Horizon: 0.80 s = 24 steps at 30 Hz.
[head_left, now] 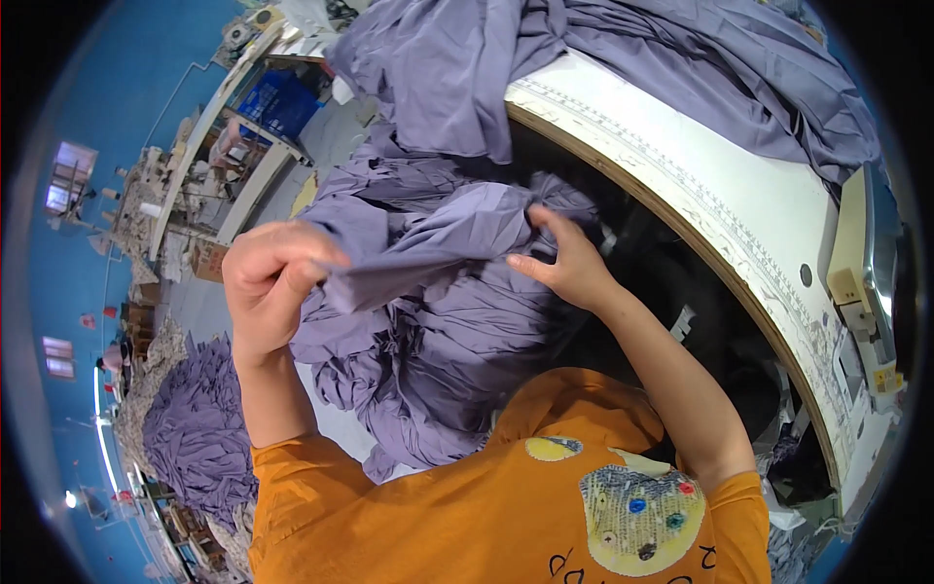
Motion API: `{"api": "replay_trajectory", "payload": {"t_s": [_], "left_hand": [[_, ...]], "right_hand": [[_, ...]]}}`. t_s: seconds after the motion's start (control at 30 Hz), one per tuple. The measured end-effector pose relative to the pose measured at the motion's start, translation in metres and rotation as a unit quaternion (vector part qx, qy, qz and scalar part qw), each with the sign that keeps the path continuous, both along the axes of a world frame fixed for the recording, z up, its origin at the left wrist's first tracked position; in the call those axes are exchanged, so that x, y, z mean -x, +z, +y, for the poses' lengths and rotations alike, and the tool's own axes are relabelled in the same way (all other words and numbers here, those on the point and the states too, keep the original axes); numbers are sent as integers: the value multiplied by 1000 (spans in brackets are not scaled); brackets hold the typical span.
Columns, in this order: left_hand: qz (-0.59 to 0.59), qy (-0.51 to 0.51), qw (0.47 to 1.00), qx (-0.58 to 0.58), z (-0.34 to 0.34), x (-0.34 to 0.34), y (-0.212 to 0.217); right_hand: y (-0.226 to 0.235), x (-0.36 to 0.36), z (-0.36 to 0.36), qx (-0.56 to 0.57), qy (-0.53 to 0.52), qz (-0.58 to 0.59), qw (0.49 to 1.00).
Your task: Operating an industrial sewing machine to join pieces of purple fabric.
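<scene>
A length of greyish-purple fabric [428, 238] stretches in front of me, above a large heap of the same cloth [467, 331]. My left hand [277, 277] is closed, pinching the cloth's left end between thumb and fingers; its fingertips are slightly blurred. At the other end, my right hand [569, 258] is at the cloth's edge with thumb and forefinger spread apart. The right hand's other fingers are mostly hidden.
On my right curves a white sewing table [681, 156] with more purple cloth [720, 68] draped over its far part. A sewing machine [861, 277] stands at its right end. Another purple pile [199, 428] lies to my left. Farther off sits a blue crate [277, 102].
</scene>
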<state>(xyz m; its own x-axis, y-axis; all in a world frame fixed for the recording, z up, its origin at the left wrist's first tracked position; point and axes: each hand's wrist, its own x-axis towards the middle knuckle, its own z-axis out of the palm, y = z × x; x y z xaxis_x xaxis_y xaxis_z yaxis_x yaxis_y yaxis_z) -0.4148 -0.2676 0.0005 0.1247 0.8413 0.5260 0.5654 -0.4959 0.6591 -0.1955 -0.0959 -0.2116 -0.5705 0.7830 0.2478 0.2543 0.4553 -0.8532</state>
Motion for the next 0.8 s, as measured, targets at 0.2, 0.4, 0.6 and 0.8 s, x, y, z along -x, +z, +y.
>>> {"api": "replay_trajectory", "payload": {"t_s": [0.2, 0.4, 0.6, 0.8], "left_hand": [[-74, 194, 978, -30, 3, -11, 34], [-182, 84, 980, 17, 47, -39, 81], [-145, -52, 988, 12, 82, -79, 118], [-165, -86, 980, -67, 97, -116, 174]], "right_hand": [[25, 15, -8, -46, 59, 149, 986], [136, 31, -66, -41, 12, 302, 952], [169, 5, -4, -53, -76, 302, 949], [203, -132, 22, -290, -288, 154, 900]]}}
